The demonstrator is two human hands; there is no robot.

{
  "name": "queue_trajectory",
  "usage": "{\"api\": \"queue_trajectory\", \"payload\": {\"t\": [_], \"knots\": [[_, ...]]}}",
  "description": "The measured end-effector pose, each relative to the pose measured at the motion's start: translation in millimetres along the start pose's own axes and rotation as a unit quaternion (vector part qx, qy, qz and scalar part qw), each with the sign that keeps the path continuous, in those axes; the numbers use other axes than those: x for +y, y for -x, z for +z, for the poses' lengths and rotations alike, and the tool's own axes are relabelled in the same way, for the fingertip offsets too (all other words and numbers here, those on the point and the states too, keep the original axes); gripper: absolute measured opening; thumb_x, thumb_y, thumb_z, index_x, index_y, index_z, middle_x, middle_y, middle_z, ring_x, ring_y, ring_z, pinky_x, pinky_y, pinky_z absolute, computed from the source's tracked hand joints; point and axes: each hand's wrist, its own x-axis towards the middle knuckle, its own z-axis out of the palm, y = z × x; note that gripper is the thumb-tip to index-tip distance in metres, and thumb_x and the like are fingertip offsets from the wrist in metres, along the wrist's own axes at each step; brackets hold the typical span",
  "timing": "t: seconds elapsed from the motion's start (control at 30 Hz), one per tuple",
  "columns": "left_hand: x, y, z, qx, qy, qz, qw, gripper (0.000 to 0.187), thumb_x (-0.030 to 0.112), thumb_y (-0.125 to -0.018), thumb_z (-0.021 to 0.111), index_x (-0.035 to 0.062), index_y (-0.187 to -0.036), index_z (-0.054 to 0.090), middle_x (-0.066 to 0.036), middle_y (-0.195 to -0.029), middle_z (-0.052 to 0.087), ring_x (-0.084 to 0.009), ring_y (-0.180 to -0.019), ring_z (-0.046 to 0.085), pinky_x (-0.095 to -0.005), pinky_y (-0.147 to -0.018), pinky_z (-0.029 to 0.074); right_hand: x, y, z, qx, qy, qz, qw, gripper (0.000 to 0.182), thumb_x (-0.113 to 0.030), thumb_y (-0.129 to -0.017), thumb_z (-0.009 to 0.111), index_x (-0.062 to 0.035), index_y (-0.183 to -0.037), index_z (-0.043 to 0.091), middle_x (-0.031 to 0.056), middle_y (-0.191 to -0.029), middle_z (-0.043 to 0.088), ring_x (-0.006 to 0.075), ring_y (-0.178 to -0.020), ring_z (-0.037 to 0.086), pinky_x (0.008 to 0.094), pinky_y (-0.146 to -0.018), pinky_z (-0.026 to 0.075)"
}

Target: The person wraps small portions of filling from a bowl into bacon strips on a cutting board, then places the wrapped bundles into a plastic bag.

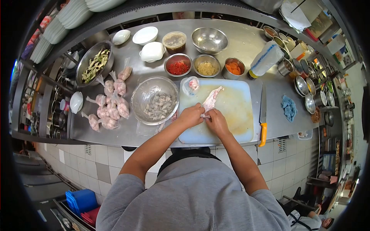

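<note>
A long, wrinkled, pale pink and whitish piece, which looks like a clear plastic bag with raw meat in it, lies on the white cutting board. My left hand and my right hand meet at its near end. Both are closed, fingers pinching a twisted whitish part between them; the fingertips partly hide it. At the board's far left corner sits a small clear plastic bag with a bit of pink meat. Left of the board, a steel bowl holds greyish raw pieces.
Several tied bags of meat lie to the left, near a bowl of sliced vegetables. Red, yellowish and orange ingredients fill small containers behind the board. An orange-handled knife lies right, then a blue cloth.
</note>
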Motion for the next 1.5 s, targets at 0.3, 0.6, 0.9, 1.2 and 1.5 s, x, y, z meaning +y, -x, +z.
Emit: {"api": "queue_trajectory", "payload": {"t": [0.3,0.6,0.9,1.2,1.5], "knots": [[-4.5,-6.3,5.0,0.032,0.084,0.028,0.996,0.037,0.014,-0.079,0.077,0.0082,-0.110,0.058,-0.014,-0.111,0.057,-0.0358,-0.102,0.064,-0.0454,-0.085,0.053,8.4,-16.4,-6.0,-0.049,-0.099,0.170,0.979,0.019,-0.008,-0.079,0.075,-0.0015,-0.096,0.069,0.0136,-0.093,0.065,0.0248,-0.080,0.065,0.0363,-0.073,0.053],[-18.5,-33.3,-2.9,0.012,0.074,0.064,0.995,0.027,0.017,-0.084,0.072,0.0066,-0.108,0.065,-0.014,-0.110,0.059,-0.0353,-0.103,0.064,-0.0428,-0.086,0.053,14.6,-17.8,-19.1,0.009,-0.049,0.072,0.996,0.026,-0.011,-0.082,0.073,-0.0011,-0.105,0.066,0.0149,-0.101,0.062,0.0282,-0.085,0.064,0.0372,-0.078,0.053],[-21.3,-42.4,-5.8,0.037,0.131,0.081,0.987,0.034,0.015,-0.085,0.072,0.0071,-0.117,0.064,-0.014,-0.111,0.060,-0.0335,-0.106,0.063,-0.0407,-0.091,0.051,12.9,-26.9,-11.9,0.003,-0.034,0.167,0.985,0.022,-0.015,-0.084,0.073,-0.0011,-0.101,0.069,0.0148,-0.095,0.066,0.0290,-0.082,0.066,0.0389,-0.076,0.054],[-22.9,-40.1,-6.6,0.041,0.072,0.103,0.991,0.030,0.014,-0.081,0.075,0.0062,-0.109,0.065,-0.013,-0.109,0.059,-0.0335,-0.106,0.062,-0.0415,-0.089,0.051,23.4,-38.0,-12.7,-0.035,-0.057,0.165,0.984,0.023,-0.020,-0.087,0.070,-0.0028,-0.101,0.074,0.0156,-0.095,0.068,0.0300,-0.086,0.066,0.0394,-0.079,0.053],[-19.1,-30.2,-6.3,0.021,0.061,0.088,0.994,0.025,0.015,-0.082,0.073,0.0073,-0.105,0.067,-0.012,-0.107,0.060,-0.0334,-0.102,0.063,-0.0427,-0.085,0.053,24.5,-33.5,-13.4,-0.080,-0.045,0.157,0.983,0.021,-0.021,-0.089,0.069,-0.0031,-0.100,0.073,0.0159,-0.093,0.068,0.0293,-0.083,0.066,0.0388,-0.078,0.053]]}}
